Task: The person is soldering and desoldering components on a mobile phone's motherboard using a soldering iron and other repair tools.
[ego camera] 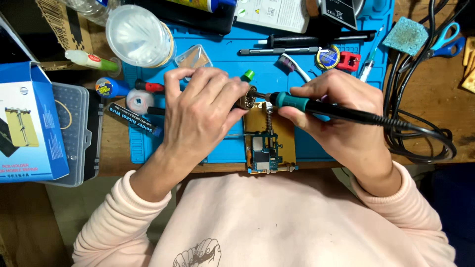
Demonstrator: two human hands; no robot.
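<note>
My left hand [200,111] grips a small round brass-coloured tin [246,100] just above a gold circuit-board holder [284,131]. My right hand [336,116] holds a soldering iron [326,108] with a teal collar and black handle; its tip pokes into the tin. A small blue-and-black circuit board [264,153] sits clamped in the holder near the table's front edge, below both hands. A black cable [420,136] runs from the iron off to the right.
A blue work mat [222,59] covers the table. On it lie a clear plastic lid [140,35], a toothbrush [292,64], tweezers [279,50], a solder wire tube [133,118] and a small reel [327,57]. A blue box [29,123] and grey case [74,133] stand left; scissors [448,42] far right.
</note>
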